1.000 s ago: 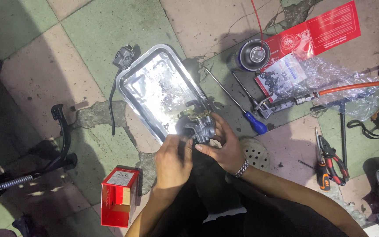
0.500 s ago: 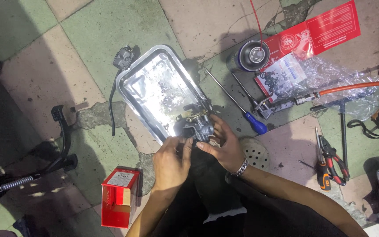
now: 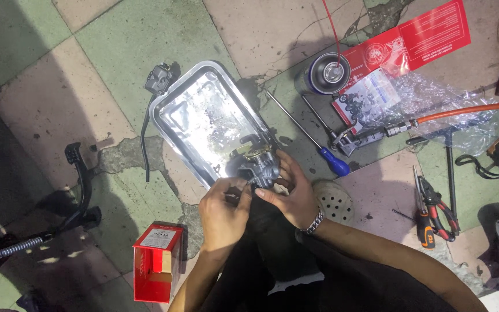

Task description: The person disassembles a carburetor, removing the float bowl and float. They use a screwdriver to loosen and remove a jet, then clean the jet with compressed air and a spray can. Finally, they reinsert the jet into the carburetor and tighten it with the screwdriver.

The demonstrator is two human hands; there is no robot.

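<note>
Little has moved: both hands still grasp the carburettor (image 3: 255,164) at the tray's (image 3: 171,112) near corner, left hand (image 3: 222,212) just below, right hand (image 3: 293,193) beside.

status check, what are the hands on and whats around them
Left hand and right hand both gripping small metal engine part over edge of shiny metal tray. Blue-handled screwdriver just right, red box lower left.
</note>
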